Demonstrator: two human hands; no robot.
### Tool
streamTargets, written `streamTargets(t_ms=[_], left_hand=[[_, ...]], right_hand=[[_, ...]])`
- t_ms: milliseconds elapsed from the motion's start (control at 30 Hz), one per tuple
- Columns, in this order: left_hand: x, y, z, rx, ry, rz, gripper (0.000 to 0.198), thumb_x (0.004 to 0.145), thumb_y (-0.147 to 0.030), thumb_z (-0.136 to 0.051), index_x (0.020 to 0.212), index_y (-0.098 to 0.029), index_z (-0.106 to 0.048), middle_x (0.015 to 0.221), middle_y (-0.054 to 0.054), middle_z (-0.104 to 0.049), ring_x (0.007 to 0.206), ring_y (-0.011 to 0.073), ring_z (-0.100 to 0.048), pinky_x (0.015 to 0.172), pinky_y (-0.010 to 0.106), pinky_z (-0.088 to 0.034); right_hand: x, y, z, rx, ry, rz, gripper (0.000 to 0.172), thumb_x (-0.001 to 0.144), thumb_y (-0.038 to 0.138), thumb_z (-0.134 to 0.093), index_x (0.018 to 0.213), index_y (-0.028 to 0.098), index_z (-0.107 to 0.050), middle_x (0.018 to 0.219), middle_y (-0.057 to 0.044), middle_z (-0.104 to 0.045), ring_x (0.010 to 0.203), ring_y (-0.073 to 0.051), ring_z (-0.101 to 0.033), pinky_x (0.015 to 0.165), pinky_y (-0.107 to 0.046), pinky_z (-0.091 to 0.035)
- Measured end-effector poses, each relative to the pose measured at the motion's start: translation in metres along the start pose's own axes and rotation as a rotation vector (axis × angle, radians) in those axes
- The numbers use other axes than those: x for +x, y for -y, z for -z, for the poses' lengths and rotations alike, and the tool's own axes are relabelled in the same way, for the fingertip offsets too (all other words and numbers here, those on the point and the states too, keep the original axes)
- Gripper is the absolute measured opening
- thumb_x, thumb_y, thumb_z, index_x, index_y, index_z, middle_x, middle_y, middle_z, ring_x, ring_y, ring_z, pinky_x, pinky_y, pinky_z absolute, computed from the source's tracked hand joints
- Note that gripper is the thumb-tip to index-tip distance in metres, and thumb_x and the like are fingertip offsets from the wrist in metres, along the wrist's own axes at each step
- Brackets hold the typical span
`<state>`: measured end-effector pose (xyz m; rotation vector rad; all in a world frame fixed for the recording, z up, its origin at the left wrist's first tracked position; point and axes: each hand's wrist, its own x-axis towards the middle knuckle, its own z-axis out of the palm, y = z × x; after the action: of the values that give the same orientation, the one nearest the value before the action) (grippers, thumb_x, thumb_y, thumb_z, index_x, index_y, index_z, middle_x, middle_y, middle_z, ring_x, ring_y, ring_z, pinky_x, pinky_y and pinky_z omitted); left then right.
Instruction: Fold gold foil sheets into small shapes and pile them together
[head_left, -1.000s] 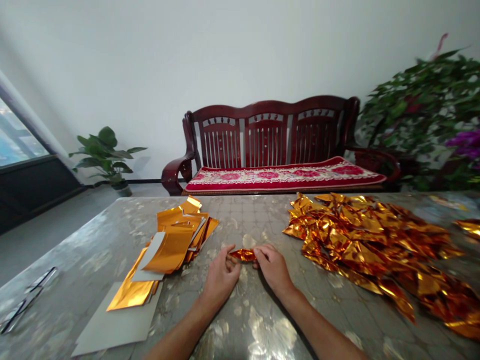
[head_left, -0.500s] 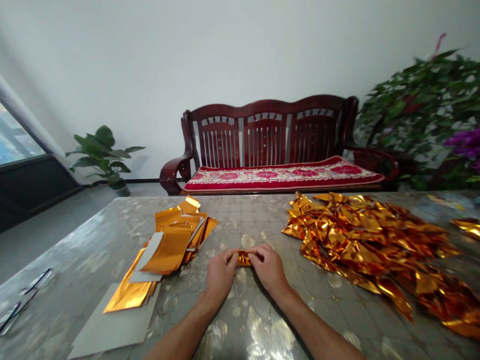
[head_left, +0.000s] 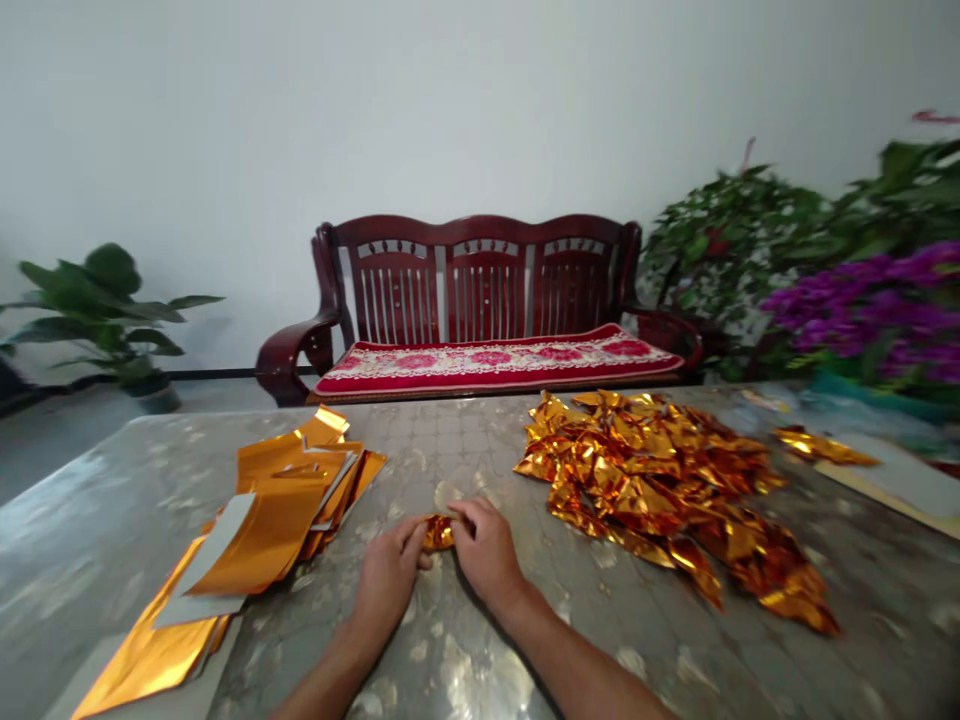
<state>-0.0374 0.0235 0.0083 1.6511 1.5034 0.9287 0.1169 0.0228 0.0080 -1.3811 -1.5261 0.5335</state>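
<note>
A small pleated piece of gold foil paper (head_left: 439, 533) is pinched between my two hands, just over the table's middle. My left hand (head_left: 391, 572) is closed on its left end, and my right hand (head_left: 486, 550) grips the right end with thumb and fingers. Only the crinkled, shiny middle shows; the fingers hide both ends. On the left lies a loose stack of flat gold foil sheets (head_left: 262, 530) with grey backs. To the right spreads a heap of folded gold foil pieces (head_left: 637, 470).
The patterned grey table (head_left: 330, 660) reaches back to a dark red wooden bench (head_left: 487, 280) with a red floral cushion (head_left: 495, 362). A potted plant (head_left: 112, 310) stands at left; purple flowers (head_left: 877, 305) at right. One folded foil piece (head_left: 825, 447) lies apart at far right.
My view has swung to the right, so everything sits farther left in the picture. Both hands keep hold of the foil paper, and their fingers have shifted slightly on it.
</note>
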Motion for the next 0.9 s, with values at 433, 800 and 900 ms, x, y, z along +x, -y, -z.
streamTargets(t_ms=[433, 800, 900], left_hand=[[-0.008, 0.004, 0.003, -0.222, -0.163, -0.021, 0.069, 0.087, -0.06, -0.044, 0.139, -0.015, -0.045, 0.076, 0.0, -0.069, 0.052, 0.016, -0.059, 0.052, 0.029, -0.05], [-0.012, 0.01, 0.003, -0.081, 0.101, -0.094, 0.038, 0.085, -0.048, -0.051, 0.104, -0.023, -0.072, 0.075, 0.001, -0.072, 0.058, 0.0181, -0.064, 0.063, 0.031, -0.052], [-0.015, 0.007, 0.003, -0.008, 0.167, -0.109, 0.034, 0.087, -0.042, -0.049, 0.101, -0.024, -0.073, 0.076, 0.001, -0.073, 0.06, 0.0183, -0.065, 0.064, 0.03, -0.052]], right_hand=[[0.047, 0.011, 0.098, -0.234, -0.205, 0.035, 0.029, 0.083, 0.016, -0.049, 0.095, 0.02, -0.075, 0.094, -0.006, -0.074, 0.09, -0.02, -0.067, 0.086, -0.032, -0.05], [0.054, -0.03, 0.235, -0.789, -0.408, -0.321, 0.04, 0.082, 0.02, -0.046, 0.11, 0.022, -0.074, 0.101, -0.01, -0.076, 0.089, -0.025, -0.07, 0.076, -0.033, -0.05], [0.052, -0.036, 0.247, -0.892, -0.338, -0.384, 0.042, 0.079, 0.021, -0.049, 0.112, 0.024, -0.073, 0.098, -0.011, -0.076, 0.084, -0.027, -0.071, 0.07, -0.034, -0.049]])
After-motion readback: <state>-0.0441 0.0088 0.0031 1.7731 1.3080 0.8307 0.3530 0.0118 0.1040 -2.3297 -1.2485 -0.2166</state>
